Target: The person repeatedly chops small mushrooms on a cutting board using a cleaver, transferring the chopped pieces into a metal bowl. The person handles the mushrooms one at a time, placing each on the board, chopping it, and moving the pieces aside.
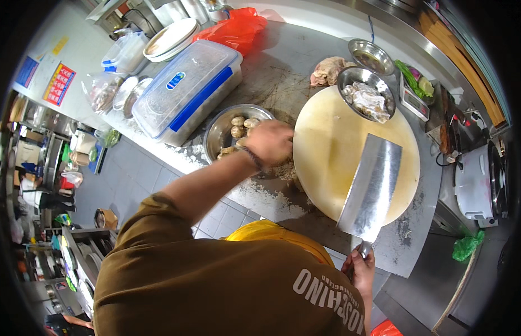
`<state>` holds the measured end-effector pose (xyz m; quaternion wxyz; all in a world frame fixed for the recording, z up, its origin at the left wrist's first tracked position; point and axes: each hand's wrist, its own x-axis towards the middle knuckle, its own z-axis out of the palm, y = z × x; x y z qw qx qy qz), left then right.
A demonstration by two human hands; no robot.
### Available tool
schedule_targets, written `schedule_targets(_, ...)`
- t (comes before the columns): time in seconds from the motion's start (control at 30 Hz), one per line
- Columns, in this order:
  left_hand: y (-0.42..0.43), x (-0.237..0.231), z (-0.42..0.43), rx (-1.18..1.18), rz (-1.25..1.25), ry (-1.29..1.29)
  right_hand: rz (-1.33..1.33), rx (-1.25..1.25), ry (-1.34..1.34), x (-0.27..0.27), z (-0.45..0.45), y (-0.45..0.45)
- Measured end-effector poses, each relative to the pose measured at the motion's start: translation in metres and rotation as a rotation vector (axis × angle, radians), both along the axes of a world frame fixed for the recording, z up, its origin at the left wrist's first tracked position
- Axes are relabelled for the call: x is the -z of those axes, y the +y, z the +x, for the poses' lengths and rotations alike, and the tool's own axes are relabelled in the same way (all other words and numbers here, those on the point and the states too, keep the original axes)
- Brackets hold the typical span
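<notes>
My right hand (359, 269) grips the handle of a cleaver (371, 189), whose broad steel blade is held over a round pale chopping block (317, 168). Between the block and a metal bowl (211, 136) is my left hand (271, 143), blurred and near the block's left edge. Its fingers point away from the bowl, and I cannot tell whether they hold anything. Small brownish round pieces of food (237, 132), which look like mushrooms, lie in the bowl, partly hidden by my hand and wrist. A wet sheen marks the middle of the block.
A steel bowl of pale, wet food (365, 98) overlaps the block's far edge. Beyond are raw meat (329, 70), another metal bowl (371, 56) and a kitchen scale (413, 98). A lidded plastic box (187, 90) stands left. Pale crumbs (273, 195) litter the metal table.
</notes>
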<state>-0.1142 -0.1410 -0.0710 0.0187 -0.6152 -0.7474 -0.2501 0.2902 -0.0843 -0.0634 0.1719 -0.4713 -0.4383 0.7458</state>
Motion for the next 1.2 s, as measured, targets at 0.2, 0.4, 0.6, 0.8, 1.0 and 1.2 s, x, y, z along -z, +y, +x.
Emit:
schedule_targets(0.2, -0.077, 0.011, -0.086, -0.438, -0.606, -0.179, -0.025, -0.081, -0.024, 0.013, -0.015, -0.014)
schedule_targets(0.4, -0.062, 0.033, -0.077, -0.464, -0.641, -0.352, -0.037, 0.039, -0.021, 0.011, -0.007, -0.024)
schedule_targets(0.6, -0.051, 0.048, -0.083, -0.457, -0.665, -0.423, -0.031, 0.070, 0.021, 0.012, 0.005, -0.027)
schedule_targets(0.8, -0.037, 0.043, -0.078, -0.593, -0.886, -0.398, -0.080, 0.179, -0.027, 0.015, 0.016, -0.027)
schedule_targets(1.0, -0.045, 0.011, -0.085, -0.562, -0.595, -0.273, -0.093, 0.206, -0.003, 0.014, 0.027, -0.020)
schedule_targets(1.2, 0.045, 0.000, -0.013, -0.241, -0.408, -0.492, -0.091, 0.223, -0.007, 0.014, 0.038, -0.012)
